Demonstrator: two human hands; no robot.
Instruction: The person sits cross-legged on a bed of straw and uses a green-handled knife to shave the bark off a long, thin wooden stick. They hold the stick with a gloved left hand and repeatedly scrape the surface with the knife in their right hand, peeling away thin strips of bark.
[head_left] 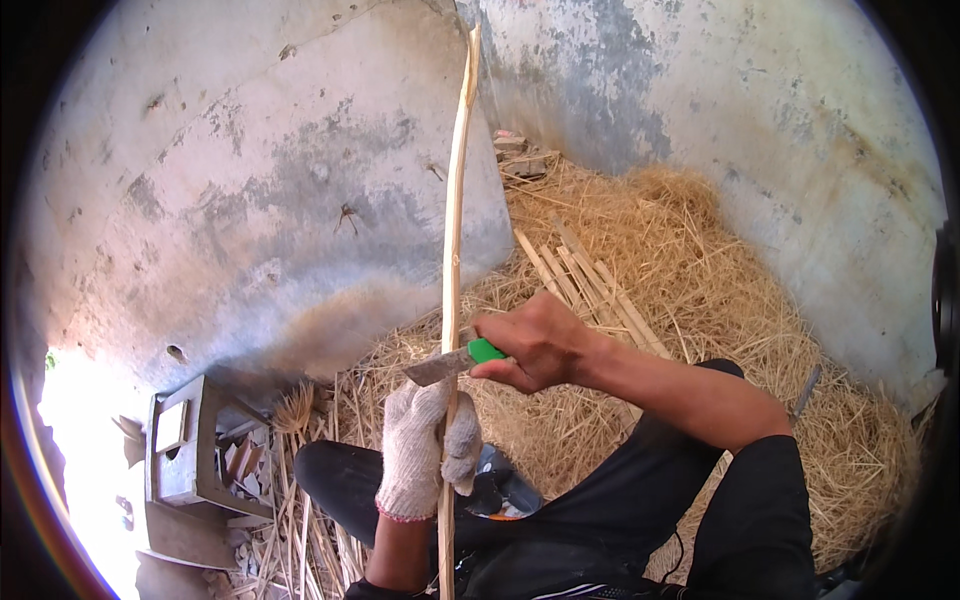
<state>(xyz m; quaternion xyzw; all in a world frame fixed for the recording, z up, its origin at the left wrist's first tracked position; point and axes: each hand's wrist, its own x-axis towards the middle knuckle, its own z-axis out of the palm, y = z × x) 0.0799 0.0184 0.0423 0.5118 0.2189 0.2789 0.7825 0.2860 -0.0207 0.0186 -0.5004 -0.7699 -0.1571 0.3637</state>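
A long, pale wooden strip (455, 220), perhaps split bamboo, stands nearly upright in front of me and bends slightly toward its top. My left hand (425, 445), in a whitish knitted glove, is wrapped round its lower part. Bare and closed, my right hand (535, 345) grips a knife (440, 367) by its green handle. The knife's flat, worn blade lies across the strip just above the gloved fingers, pointing left. Whether the edge bites into the wood cannot be made out.
Shavings and straw-like fibre (730, 270) cover the floor to the right. Several split strips (590, 280) lie on them. At the left stands a worn wooden box-like cabinet (190, 490) with scraps inside, near more loose strips (300, 540). Weathered walls (250, 200) rise behind.
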